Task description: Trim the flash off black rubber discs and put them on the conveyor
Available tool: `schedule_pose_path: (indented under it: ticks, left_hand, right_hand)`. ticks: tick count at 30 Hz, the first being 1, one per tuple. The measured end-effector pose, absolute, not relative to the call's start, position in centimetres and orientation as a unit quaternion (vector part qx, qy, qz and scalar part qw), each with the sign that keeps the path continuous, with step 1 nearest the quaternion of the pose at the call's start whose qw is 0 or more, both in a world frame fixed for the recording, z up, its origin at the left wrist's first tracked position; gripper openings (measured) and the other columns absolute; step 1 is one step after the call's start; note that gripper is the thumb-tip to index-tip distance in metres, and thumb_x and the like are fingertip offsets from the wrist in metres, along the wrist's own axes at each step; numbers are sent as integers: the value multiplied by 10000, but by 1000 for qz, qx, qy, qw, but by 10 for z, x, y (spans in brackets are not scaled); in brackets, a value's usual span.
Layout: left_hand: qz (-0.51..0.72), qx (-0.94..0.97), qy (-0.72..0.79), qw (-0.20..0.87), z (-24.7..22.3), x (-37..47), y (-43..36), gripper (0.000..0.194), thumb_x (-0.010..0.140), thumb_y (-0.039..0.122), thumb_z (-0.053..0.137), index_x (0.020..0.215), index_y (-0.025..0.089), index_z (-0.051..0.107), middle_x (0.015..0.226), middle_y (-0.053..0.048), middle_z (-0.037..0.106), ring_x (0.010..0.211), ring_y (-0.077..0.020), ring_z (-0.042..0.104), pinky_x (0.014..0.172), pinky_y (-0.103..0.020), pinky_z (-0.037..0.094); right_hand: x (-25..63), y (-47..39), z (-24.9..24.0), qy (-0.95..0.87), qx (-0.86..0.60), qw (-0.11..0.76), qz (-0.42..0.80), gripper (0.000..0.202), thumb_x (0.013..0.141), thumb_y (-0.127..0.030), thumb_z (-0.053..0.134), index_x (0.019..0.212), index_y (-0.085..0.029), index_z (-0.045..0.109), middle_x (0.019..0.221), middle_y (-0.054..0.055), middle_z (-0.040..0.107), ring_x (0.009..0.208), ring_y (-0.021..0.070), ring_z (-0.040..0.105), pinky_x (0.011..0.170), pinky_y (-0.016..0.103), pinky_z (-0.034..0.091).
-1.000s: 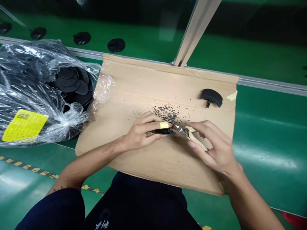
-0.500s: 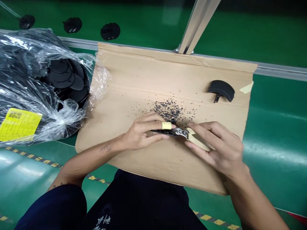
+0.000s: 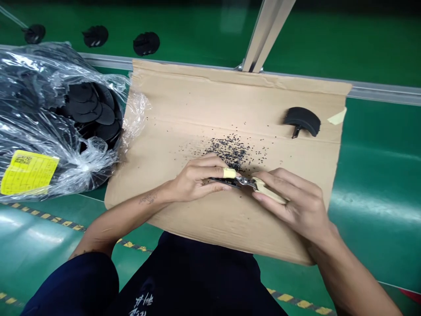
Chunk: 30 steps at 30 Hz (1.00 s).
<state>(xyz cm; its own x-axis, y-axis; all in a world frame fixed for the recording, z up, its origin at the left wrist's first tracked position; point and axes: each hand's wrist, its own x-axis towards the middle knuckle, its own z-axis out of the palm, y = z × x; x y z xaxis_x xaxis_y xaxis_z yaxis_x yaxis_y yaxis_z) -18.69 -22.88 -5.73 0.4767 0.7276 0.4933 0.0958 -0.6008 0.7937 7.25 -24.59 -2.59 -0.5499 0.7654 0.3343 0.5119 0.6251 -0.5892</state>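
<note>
Watching against the earlier frames, I find the nippers (image 3: 263,188) now up against the black part (image 3: 227,181), where a second ago a gap lay between them; their handles are also pressed closer together than half a second ago. Nearest me, over the middle of the cardboard (image 3: 184,101), my left hand (image 3: 195,179) is pinched around the part, thumb below and a finger wrapped in yellow tape (image 3: 229,173) above. My right hand (image 3: 296,199) comes in over the cardboard's right half, closed about the nippers, fingertips on the upper handle and thumb on the lower. The part lies nearly level, its long axis running left to right with a slight dip, its right end facing the nippers. Those slant from lower right to upper left, tips pointing left at that end; I cannot tell exactly where they bite. Just beyond, scraps (image 3: 230,149) are strewn across the cardboard's centre. Off its left edge sits a clear bag (image 3: 19,101) of black discs (image 3: 105,113). Near its far right corner rests a curved piece (image 3: 302,120), stem towards me. Past its far edge rises a post (image 3: 269,35).
</note>
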Motion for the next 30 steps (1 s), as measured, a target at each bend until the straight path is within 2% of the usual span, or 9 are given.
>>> schedule_pose_path:
  ticks: [3, 7, 10, 16, 18, 20, 23, 27, 30]
  left_hand:
    - [428, 786, 271, 354, -53, -186, -229, 240, 909, 278, 741, 1130, 185, 737, 926, -62, 733, 819, -138, 638, 739, -281, 522]
    - [414, 795, 283, 340, -50, -186, -229, 291, 913, 241, 732, 1196, 178, 716, 927, -56, 719, 842, -134, 646, 740, -261, 529]
    - [406, 803, 297, 318, -52, -186, -229, 301, 925, 224, 713, 1224, 188, 703, 944, -58, 719, 861, -139, 652, 762, -272, 538]
    - [447, 764, 344, 312, -53, -187, -228, 224, 916, 240, 723, 1129, 172, 716, 988, -73, 736, 922, -157, 687, 808, -285, 564]
    - [457, 746, 354, 330, -52, -187, -228, 180, 904, 244, 738, 1060, 160, 704, 971, -73, 733, 946, -168, 694, 840, -296, 573]
    - [459, 738, 350, 348, -51, -186, -229, 158, 897, 235, 745, 1017, 158, 679, 962, -70, 729, 949, -168, 696, 848, -294, 580]
    - [441, 765, 337, 328, -53, -184, -231, 151, 910, 208, 717, 1040, 160, 657, 980, -71, 719, 952, -166, 692, 843, -292, 585]
    - [387, 835, 324, 218, -59, -182, -233, 243, 950, 190, 630, 1193, 176, 644, 1035, -82, 691, 930, -171, 661, 796, -303, 579]
    - [361, 858, 308, 195, -61, -183, -233, 265, 965, 143, 569, 1210, 205, 649, 1022, -72, 687, 909, -169, 643, 784, -310, 562]
  right_hand:
    - [72, -245, -29, -812, -404, 323, 272, 270, 964, -279, 650, 1222, -215, 695, 974, 73, 737, 781, 172, 701, 683, 295, 572]
    - [72, -243, -31, -842, -426, 306, 129, 363, 900, -288, 731, 1244, -181, 683, 967, 104, 728, 811, 220, 689, 722, 349, 572]
    - [70, -244, -32, -864, -405, 286, 92, 421, 886, -294, 751, 1269, -146, 659, 961, 118, 723, 812, 227, 679, 720, 360, 572]
    - [73, -244, -26, -789, -443, 330, 269, 271, 924, -296, 707, 1183, -219, 691, 1015, 89, 720, 864, 201, 701, 675, 313, 574]
    - [74, -245, -24, -781, -403, 337, 338, 237, 939, -307, 683, 1162, -228, 697, 1178, 116, 703, 1034, 229, 706, 690, 306, 595]
    - [72, -246, -24, -795, -355, 333, 362, 273, 935, -294, 690, 1198, -220, 680, 1344, 151, 644, 1214, 266, 661, 812, 353, 622]
    - [67, -250, -28, -845, -310, 336, 279, 398, 892, -270, 754, 1257, -169, 632, 1300, 199, 663, 1192, 279, 673, 892, 409, 613]
    - [58, -256, -34, -904, -277, 314, 81, 374, 872, -311, 784, 1167, -131, 641, 1100, 168, 750, 934, 238, 716, 669, 336, 576]
    - [56, -261, -32, -915, -258, 309, 32, 302, 894, -322, 762, 1119, -149, 656, 1040, 125, 769, 875, 212, 706, 630, 314, 550]
